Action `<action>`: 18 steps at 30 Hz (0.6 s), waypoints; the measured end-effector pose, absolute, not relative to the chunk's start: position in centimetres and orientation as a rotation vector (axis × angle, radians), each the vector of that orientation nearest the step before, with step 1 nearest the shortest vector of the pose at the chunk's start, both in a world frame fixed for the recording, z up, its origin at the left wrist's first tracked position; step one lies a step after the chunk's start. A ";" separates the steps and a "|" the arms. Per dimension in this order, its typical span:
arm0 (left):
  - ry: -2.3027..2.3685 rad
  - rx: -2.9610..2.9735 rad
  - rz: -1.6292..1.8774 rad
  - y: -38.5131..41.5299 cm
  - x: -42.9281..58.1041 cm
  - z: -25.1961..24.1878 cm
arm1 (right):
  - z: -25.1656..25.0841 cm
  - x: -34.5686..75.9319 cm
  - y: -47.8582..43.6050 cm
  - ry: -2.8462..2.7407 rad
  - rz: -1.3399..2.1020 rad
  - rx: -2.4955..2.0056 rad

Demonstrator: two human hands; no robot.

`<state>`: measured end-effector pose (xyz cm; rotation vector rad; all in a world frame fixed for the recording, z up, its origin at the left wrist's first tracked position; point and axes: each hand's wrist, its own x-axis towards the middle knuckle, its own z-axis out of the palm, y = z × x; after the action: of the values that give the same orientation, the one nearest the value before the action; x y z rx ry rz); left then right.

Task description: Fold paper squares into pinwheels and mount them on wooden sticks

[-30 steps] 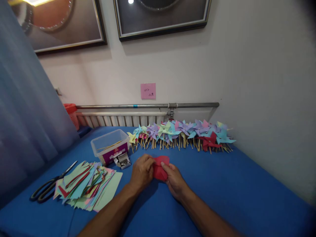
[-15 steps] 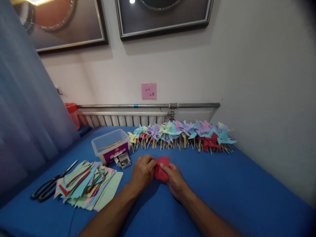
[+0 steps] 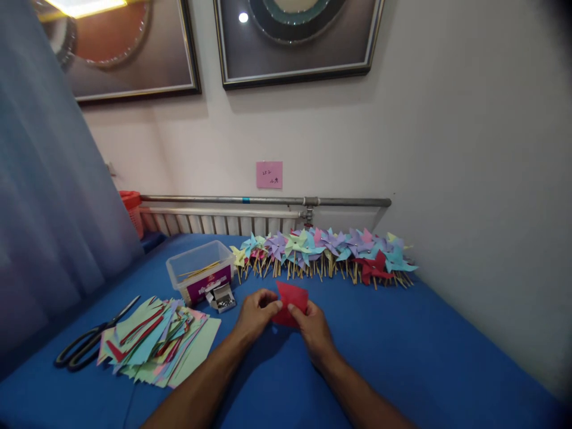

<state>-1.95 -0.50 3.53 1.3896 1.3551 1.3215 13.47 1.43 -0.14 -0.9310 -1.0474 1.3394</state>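
Observation:
Between my two hands, above the blue cloth, is a red sheet of paper (image 3: pixel 292 296). My left hand (image 3: pixel 257 313) pinches its left edge between thumb and fingers. At the right side, my right hand (image 3: pixel 313 330) grips the sheet with the thumb on its near face and the fingers behind, mostly hidden. Left of my hands lies a messy stack of coloured paper pieces (image 3: pixel 156 342). A small open box of metal pins (image 3: pixel 222 298) sits beside a clear plastic tub (image 3: pixel 201 268) with thin wooden sticks in it.
Black-handled scissors (image 3: pixel 92 339) lie at the left. A long row of paper pinwheels (image 3: pixel 322 247) on sticks lies at the back, by the wall and radiator (image 3: pixel 214 221). A blue curtain (image 3: pixel 53 196) hangs at left, near a red basket (image 3: pixel 133 208).
The red paper is now turned more upright and flatter, with its upper left corner showing. My left hand has shifted from over its edge to a thumb-and-finger pinch. The view has tilted up slightly.

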 end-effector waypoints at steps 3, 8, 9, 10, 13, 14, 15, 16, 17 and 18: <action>1.240 1.226 1.272 -0.1 -1.8 3.1 | -0.1 13.3 1.3 -1.081 1.341 -0.917; 1.216 1.160 1.271 0.2 -1.9 2.7 | -0.6 13.2 1.4 -1.103 1.361 -0.931; 1.218 1.162 1.272 0.2 -1.9 2.6 | -0.6 13.2 1.4 -1.104 1.363 -0.934; 1.219 1.168 1.272 0.2 -1.9 2.5 | -0.6 13.2 1.4 -1.105 1.363 -0.937; 1.237 1.219 1.298 0.2 -1.8 2.1 | -0.5 13.2 1.3 -1.107 1.369 -0.947; 1.246 1.237 1.309 0.2 -1.7 2.0 | -0.5 13.2 1.3 -1.105 1.369 -0.952; 1.252 1.253 1.317 0.2 -1.6 1.9 | -0.5 13.2 1.3 -1.103 1.368 -0.958; 1.249 1.262 1.322 0.2 -1.5 1.8 | -0.5 13.2 1.4 -1.104 1.365 -0.964; 1.238 1.264 1.322 0.2 -1.4 1.7 | -0.6 13.2 1.4 -1.106 1.358 -0.973; 1.222 1.256 1.321 0.2 -1.3 1.6 | -0.7 13.2 1.4 -1.111 1.349 -0.981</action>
<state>-1.34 0.16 1.62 1.2559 1.2217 1.3215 13.25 1.42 -0.68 -0.9813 -1.1108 1.3495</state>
